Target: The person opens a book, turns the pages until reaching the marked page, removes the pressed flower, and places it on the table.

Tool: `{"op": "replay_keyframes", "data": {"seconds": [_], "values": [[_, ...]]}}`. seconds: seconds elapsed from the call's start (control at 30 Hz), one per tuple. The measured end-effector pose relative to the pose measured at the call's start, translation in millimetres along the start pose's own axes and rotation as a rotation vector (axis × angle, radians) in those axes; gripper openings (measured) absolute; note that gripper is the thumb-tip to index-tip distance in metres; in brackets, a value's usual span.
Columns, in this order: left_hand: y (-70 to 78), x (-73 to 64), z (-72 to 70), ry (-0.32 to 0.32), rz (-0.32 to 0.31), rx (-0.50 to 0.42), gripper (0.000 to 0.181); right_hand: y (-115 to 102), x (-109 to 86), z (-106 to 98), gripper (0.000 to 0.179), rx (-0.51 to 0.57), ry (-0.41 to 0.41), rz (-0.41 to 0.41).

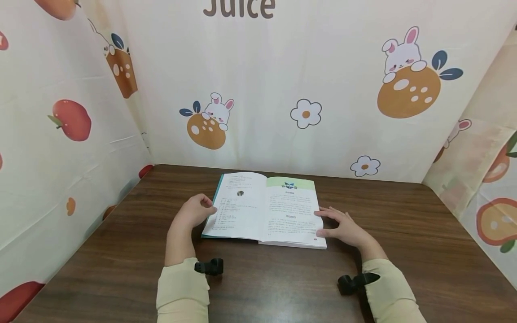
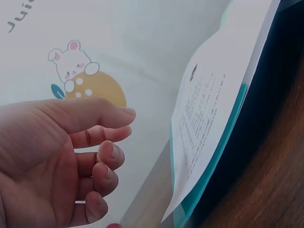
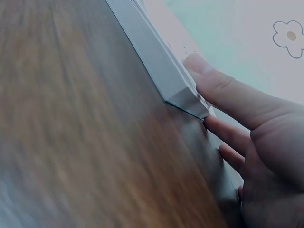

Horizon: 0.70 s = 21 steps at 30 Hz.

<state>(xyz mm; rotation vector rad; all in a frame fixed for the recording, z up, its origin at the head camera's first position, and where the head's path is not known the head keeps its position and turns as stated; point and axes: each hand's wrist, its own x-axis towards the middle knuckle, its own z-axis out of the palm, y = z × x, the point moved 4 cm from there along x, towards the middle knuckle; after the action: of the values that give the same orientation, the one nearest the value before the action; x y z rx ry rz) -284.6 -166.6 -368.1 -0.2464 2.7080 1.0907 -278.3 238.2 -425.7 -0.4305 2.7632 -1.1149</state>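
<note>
Head view: we log the open book (image 1: 264, 211) face-up toward the far side of the table (image 1: 258, 278), long axis left to right, spine running away from us, page tops toward the printed cloth (image 1: 262, 139). Left hand (image 1: 194, 211) — fingers loosely curled, holding nothing, just beside the left page. Right hand (image 1: 344, 228) — fingers spread, thumb parted from them, touching the book's right edge; firmness we cannot tell.

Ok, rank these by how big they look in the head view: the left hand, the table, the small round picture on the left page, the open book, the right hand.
Largest to smallest:
1. Table
2. Open book
3. Left hand and right hand: too alike to rank
4. Small round picture
</note>
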Motion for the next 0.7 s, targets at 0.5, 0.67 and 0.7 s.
{"op": "replay_keyframes", "data": {"seconds": [0.5, 0.67, 0.7], "values": [[69.8, -9.4, 47.3, -0.031, 0.266, 0.097, 0.024, 0.2, 1.2, 0.0, 0.055, -0.023, 0.107, 0.038], [102.0, -20.5, 83.7, -0.099, 0.442, 0.179, 0.026, 1.6, 2.3, 0.9, 0.053, -0.024, 0.114, 0.046], [107.2, -22.9, 90.6, -0.112, 0.466, 0.191, 0.027, 1.4, 2.3, 0.7, 0.052, -0.028, 0.116, 0.048]]}}
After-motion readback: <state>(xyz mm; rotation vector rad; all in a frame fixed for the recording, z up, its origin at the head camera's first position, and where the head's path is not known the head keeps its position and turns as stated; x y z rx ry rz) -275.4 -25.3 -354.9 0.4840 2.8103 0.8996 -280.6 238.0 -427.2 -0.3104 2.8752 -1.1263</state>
